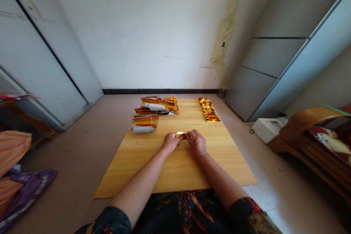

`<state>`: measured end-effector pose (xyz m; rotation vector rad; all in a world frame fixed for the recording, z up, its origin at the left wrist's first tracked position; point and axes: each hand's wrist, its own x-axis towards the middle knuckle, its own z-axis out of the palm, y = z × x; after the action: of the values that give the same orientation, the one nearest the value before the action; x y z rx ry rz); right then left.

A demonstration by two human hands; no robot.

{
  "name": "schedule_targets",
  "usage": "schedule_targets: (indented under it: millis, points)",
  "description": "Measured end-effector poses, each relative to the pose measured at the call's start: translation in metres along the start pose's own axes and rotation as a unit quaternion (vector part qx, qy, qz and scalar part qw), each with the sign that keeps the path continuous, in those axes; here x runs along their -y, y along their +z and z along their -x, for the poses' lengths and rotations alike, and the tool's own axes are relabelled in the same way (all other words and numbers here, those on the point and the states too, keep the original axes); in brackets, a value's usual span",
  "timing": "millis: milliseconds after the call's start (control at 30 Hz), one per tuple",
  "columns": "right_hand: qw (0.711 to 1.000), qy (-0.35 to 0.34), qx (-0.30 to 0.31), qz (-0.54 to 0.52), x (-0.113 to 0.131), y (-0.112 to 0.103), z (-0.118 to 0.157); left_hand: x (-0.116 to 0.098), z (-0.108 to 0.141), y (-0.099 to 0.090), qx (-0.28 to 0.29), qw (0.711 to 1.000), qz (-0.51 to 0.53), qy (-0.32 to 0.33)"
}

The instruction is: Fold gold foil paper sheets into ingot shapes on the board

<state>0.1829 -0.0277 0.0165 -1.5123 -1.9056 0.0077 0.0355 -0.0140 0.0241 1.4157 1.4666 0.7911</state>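
Between my two hands, over the middle of the wooden table (153, 164), is a piece of shiny gold foil paper (180, 134). My left hand (171, 142) is closed on its left part. The fingers of my right hand (196, 142) pinch its right end, and both hands partly cover the paper. Beyond my left hand lie bundled stacks of gold foil sheets (145, 121) with white edges. A row of folded gold foil pieces (208, 109) runs along the far right side of the table.
A white wall (153, 36) with a black skirting stands behind the table. To the right are a grey cabinet (271, 55), a white box (267, 130) and a wooden chair (307, 146). A purple bag (33, 192) lies on the floor at left.
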Motion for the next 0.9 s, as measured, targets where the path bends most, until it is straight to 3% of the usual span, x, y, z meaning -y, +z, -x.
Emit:
schedule_targets:
  millis: [633, 900]
  points:
    - [1.0, 0.017, -0.019, -0.01, 0.0, -0.007, 0.002, -0.01, 0.004, -0.008, 0.032, 0.996, 0.073, -0.038]
    - [0.999, 0.009, -0.029, 0.031, -0.008, -0.017, -0.003, -0.018, 0.011, -0.016, 0.077, 0.996, 0.027, -0.048]
